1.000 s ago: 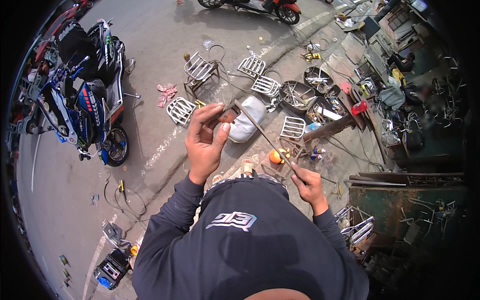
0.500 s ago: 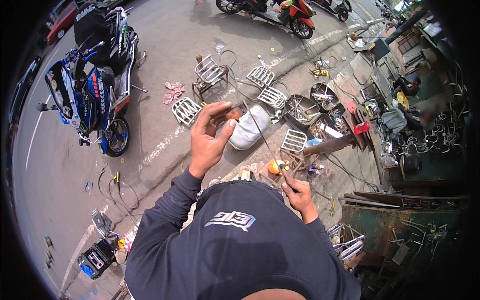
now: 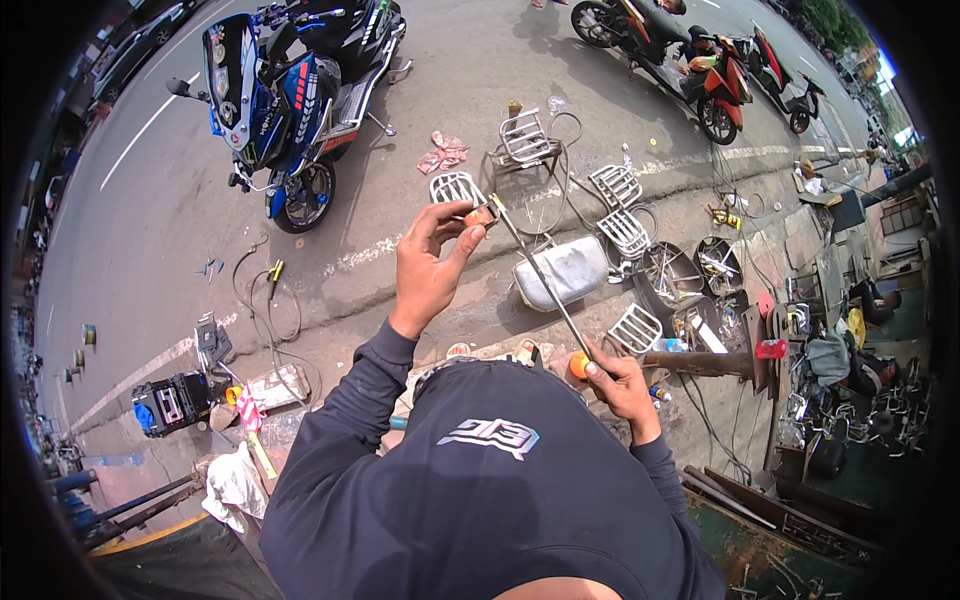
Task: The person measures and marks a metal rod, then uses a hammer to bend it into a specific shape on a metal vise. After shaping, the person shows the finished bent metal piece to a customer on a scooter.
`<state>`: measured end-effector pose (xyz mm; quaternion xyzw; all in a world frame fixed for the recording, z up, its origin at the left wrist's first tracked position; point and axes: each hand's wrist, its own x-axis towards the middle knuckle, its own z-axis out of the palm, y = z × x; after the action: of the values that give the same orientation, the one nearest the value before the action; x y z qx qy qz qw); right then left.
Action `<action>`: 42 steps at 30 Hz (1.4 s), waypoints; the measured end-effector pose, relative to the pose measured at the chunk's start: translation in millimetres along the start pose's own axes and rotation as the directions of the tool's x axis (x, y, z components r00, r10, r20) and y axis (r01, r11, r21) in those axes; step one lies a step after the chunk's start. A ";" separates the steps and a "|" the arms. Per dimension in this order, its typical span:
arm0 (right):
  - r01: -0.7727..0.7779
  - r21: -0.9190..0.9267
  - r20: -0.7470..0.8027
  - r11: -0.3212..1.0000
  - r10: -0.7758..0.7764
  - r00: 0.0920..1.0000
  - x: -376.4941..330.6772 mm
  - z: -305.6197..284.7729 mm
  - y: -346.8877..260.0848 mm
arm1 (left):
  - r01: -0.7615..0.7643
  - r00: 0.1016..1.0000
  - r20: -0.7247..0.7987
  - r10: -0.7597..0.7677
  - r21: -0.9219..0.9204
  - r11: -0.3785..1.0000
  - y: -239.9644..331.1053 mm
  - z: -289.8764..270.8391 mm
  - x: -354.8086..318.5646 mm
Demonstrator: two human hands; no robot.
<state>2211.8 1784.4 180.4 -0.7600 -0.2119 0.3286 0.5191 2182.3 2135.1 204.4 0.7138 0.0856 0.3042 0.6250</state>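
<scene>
Right now, grip: we are pinching a small orange-brown piece [image 3: 481,215] between the thumb and fingertips of our left hand [image 3: 430,265], raised out in front of us.
Other hand: our right hand [image 3: 622,385] is closing around the near end of a long thin metal rod [image 3: 540,280], just beside an orange ball-shaped knob [image 3: 579,365] that we take to be its handle.
Rod position: it is running upward and to the left from the right hand, and its far tip is meeting the small piece at the left fingertips.
Handling, as we judge it: the rod is looking stiff, light and slim, so we are steering it best from the handle end; the small piece is looking light and easy to drop, so a firm fingertip pinch on its sides is suiting it.
Below the hands: a silver metal tank-like shell [image 3: 562,272] is lying on the pavement, with several white wire racks [image 3: 622,208] scattered around it and round metal pans [image 3: 670,275] to its right.
Further out: a blue motorcycle [image 3: 285,95] is standing at upper left, a red scooter [image 3: 700,60] at upper right, and a small machine with cables [image 3: 175,400] is sitting on the road at left.
Nearest us: our dark long-sleeved top [image 3: 480,490] is filling the lower frame.
</scene>
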 end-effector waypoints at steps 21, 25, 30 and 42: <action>0.553 -0.342 0.290 0.760 -0.474 0.831 84.8 8.3 -26.9 | -0.056 0.985 -0.175 0.009 -0.268 0.962 8.1 -82.6 -54.3; 0.640 -0.483 0.281 0.598 -0.586 0.760 108.6 -24.6 -52.7 | -0.173 0.983 -0.101 0.150 -0.281 0.944 18.6 -83.7 -59.2; 0.684 -0.635 0.259 0.360 -0.735 0.627 128.2 -60.5 -96.7 | -0.286 0.958 -0.073 0.276 -0.242 0.927 25.8 -83.5 -61.7; 0.719 -0.645 0.305 0.259 -0.775 0.553 143.0 -75.7 -127.4 | -0.311 0.950 -0.038 0.311 -0.236 0.921 31.3 -77.6 -67.8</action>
<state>2367.9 1877.3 277.3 -0.7145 -0.6338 -0.0935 0.2811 2077.9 2159.9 214.4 0.6380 -0.0660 0.4075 0.6501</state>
